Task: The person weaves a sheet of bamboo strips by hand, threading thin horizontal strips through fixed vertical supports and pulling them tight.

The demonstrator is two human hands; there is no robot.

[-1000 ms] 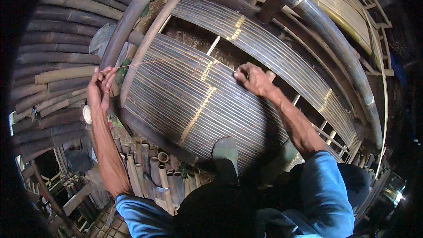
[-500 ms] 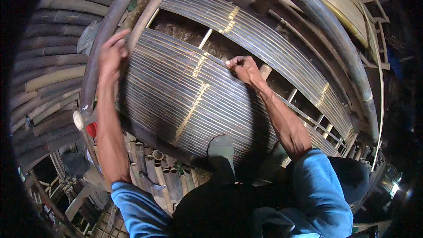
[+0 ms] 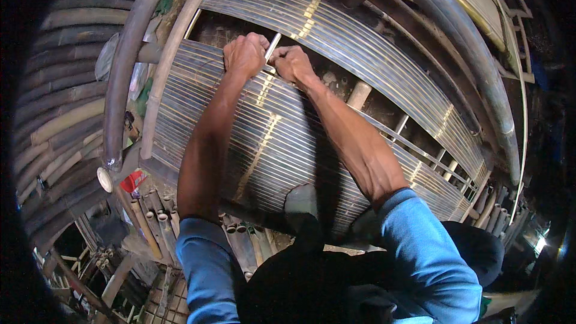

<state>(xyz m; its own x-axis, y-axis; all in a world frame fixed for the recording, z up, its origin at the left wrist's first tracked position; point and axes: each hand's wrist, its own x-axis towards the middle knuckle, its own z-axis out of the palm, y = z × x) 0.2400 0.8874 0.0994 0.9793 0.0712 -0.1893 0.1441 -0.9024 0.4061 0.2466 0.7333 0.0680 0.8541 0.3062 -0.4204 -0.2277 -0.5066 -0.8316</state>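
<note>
My left hand (image 3: pixel 245 57) and my right hand (image 3: pixel 292 64) are close together at the far edge of a dark slatted bamboo panel (image 3: pixel 318 138). Both have their fingers curled into a pinch beside a pale crossbar (image 3: pixel 272 46), which spans the gap to a second slatted panel (image 3: pixel 354 48). Whatever lies between the fingertips is too small or hidden to make out. Pale bindings (image 3: pixel 259 153) run across the slats in broken lines below the hands. My forearms cover parts of the near panel.
A thick bamboo pole (image 3: pixel 123 78) rises at the left, and another (image 3: pixel 462 48) curves along the right. A short round stub (image 3: pixel 359 94) stands in the gap. My foot (image 3: pixel 300 201) is on the near panel. Cut bamboo tubes (image 3: pixel 240 243) and a red object (image 3: pixel 132 181) lie lower left.
My left hand has come down from beside the left pole to meet the right hand. My right hand has shifted left and farther along the panel's edge. The view has moved slightly.
</note>
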